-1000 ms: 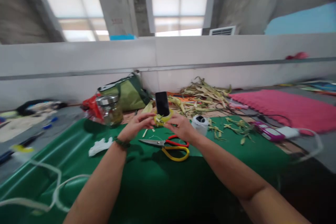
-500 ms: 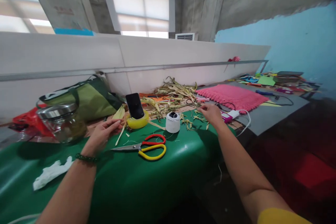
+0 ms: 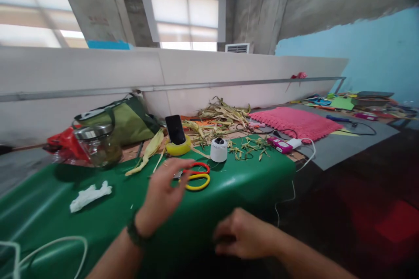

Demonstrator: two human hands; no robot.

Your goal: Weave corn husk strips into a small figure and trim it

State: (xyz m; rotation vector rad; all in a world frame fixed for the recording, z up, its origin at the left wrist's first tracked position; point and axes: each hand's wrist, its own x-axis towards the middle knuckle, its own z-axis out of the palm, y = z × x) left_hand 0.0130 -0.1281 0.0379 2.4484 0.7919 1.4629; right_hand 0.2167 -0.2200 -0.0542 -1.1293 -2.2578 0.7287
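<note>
My left hand (image 3: 165, 192), wearing a dark beaded bracelet, hangs over the green table cover with thumb and fingers apart. Nothing shows in its grip. Its fingers partly cover the scissors (image 3: 198, 182), which have one red and one yellow handle loop; whether they touch cannot be made out. Low in front of the table edge is my right hand (image 3: 244, 232), blurred, with curled fingers; what it may hold is hidden. A white thread spool (image 3: 218, 151) stands beyond the scissors. Beside it, a phone (image 3: 176, 130) leans upright in a yellow tape roll (image 3: 178, 147).
Dried corn husks (image 3: 222, 113) heap at the back, with husk scraps (image 3: 250, 147) right of the spool. A glass jar (image 3: 100, 148) and green bag (image 3: 131, 120) stand left. White crumpled tissue (image 3: 90, 197) lies nearer. A pink cloth (image 3: 296, 123) and magenta device (image 3: 279, 144) are right.
My left hand has moved right and nearer, over the scissors. The right hand has left the husk scraps and dropped towards me below the table edge. The view has shifted slightly left.
</note>
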